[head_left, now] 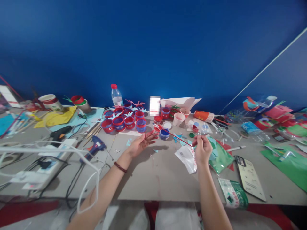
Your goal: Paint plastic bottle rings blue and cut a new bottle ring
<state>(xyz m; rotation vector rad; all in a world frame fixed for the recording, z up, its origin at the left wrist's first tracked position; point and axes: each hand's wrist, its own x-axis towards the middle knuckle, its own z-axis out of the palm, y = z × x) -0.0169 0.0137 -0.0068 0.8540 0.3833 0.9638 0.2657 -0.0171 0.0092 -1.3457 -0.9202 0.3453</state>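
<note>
In my right hand (202, 147) is a thin red paintbrush (178, 136), pinched near one end; its far end reaches left over the open jar of blue paint (164, 134). My left hand (142, 143) hovers left of that jar, fingers stretched out and holding nothing. Behind the blue jar are a jar of red paint (158, 119) and a white lid (167, 125). Left of them stand several red and blue painted cups, among them a blue-sided one (141, 126) and one with eyes (118, 124). A white packet (187, 158) lies beside my right hand.
At left are a blue glue gun (96, 147), a power strip (51, 163) and looping white cables. A water bottle (116, 95) stands by the blue wall. Paper cups (179, 119) are behind my right hand; a phone (250, 178) and green sheet (287, 166) lie right.
</note>
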